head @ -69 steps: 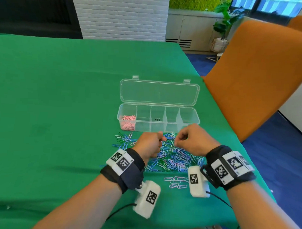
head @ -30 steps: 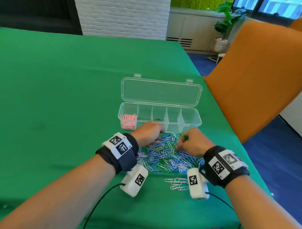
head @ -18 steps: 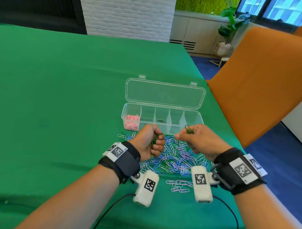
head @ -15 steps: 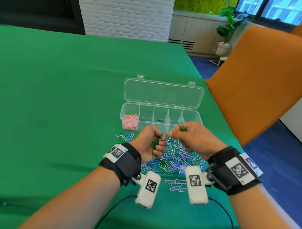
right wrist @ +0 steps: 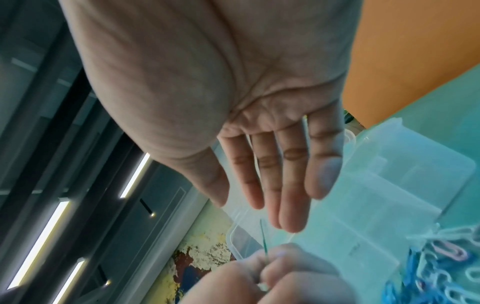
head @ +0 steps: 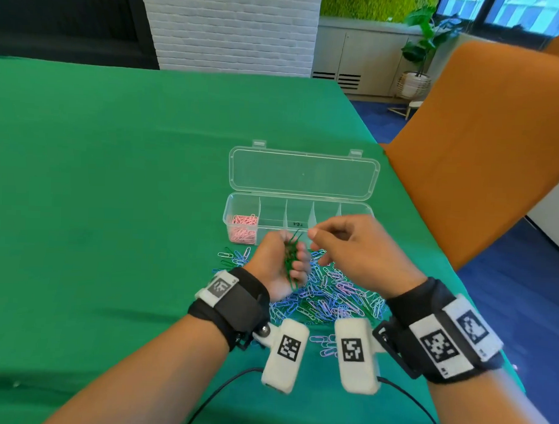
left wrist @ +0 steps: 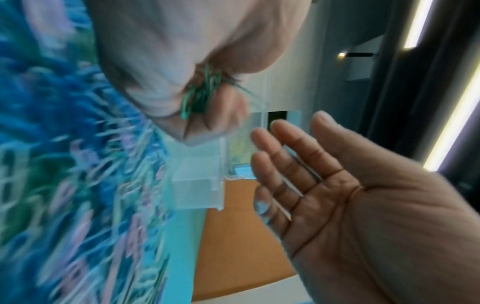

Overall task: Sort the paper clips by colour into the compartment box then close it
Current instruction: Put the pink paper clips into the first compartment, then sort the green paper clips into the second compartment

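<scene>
My left hand [head: 284, 259] is curled in a fist around a bunch of green paper clips [head: 291, 256], just in front of the clear compartment box [head: 242, 207]. The green clips [left wrist: 205, 90] poke out of the fist in the left wrist view. My right hand [head: 343, 245] hovers beside it, fingers straight and empty, palm bare in the right wrist view [right wrist: 259, 174]. The box lid [head: 301, 174] lies open behind. Pink clips [head: 244, 228] fill the leftmost compartment. A heap of blue, purple and green clips [head: 329, 296] lies on the cloth under my hands.
The green tablecloth [head: 114, 190] spreads wide to the left and back. An orange chair [head: 483, 149] stands close on the right, past the table edge. A few purple clips [head: 326, 345] lie apart near my wrists.
My right hand has passed its green clip to the left fist and opened its fingers. Both hands have lifted from the heap toward the box.
</scene>
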A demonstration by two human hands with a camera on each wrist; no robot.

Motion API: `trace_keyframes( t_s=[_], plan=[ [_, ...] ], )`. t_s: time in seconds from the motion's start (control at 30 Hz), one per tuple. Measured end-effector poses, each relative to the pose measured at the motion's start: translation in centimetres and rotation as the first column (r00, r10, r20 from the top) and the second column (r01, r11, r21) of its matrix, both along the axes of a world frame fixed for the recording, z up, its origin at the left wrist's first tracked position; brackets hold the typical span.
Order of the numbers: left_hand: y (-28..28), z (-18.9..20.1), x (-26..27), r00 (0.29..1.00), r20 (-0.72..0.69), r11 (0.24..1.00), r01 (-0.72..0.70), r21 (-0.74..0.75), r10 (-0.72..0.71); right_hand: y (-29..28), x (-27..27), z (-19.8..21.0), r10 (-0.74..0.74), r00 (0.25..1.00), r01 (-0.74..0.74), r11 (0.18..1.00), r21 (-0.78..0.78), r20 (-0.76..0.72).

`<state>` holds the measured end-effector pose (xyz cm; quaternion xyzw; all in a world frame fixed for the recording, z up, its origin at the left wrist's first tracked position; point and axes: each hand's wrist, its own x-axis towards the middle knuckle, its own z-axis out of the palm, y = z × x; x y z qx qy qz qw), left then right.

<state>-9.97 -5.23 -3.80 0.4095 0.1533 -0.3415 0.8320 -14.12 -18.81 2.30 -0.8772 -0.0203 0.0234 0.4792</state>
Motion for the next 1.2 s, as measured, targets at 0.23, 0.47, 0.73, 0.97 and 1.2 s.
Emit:
trace_keyframes(
  t_s=[0.23, 0.47, 0.73, 0.97, 1.2],
  plan=[
    [1.5, 4.3, 5.7, 0.897, 0.365, 0.91, -0.345, 0.23, 0.248, -1.8, 0.1, 1.1, -0.155, 0.984, 0.135, 0.972, 0.192, 0.092],
    [1.7, 3.9, 8.1, 0.85, 0.399, 0.83, -0.473, 0.295, 0.343, -2.5, 0.3, 0.8, -0.185, 0.978, 0.163, 0.967, 0.197, 0.101],
    [0.5, 3.9, 8.5, 0.807, 0.522, 0.811, -0.487, 0.324, 0.276, -3.5, 0.6, 0.6, -0.238, 0.966, 0.212, 0.95, 0.229, 0.096],
    [0.9, 4.4, 7.9, 0.823, 0.54, 0.852, -0.404, 0.333, 0.179, -3.4, 0.6, 0.5, -0.225, 0.97, 0.199, 0.954, 0.226, 0.096],
    [1.1, 5.7, 6.7, 0.839, 0.544, 0.851, -0.275, 0.447, -0.015, -3.5, 0.5, 0.6, -0.232, 0.967, 0.205, 0.953, 0.221, 0.102]
  ],
)
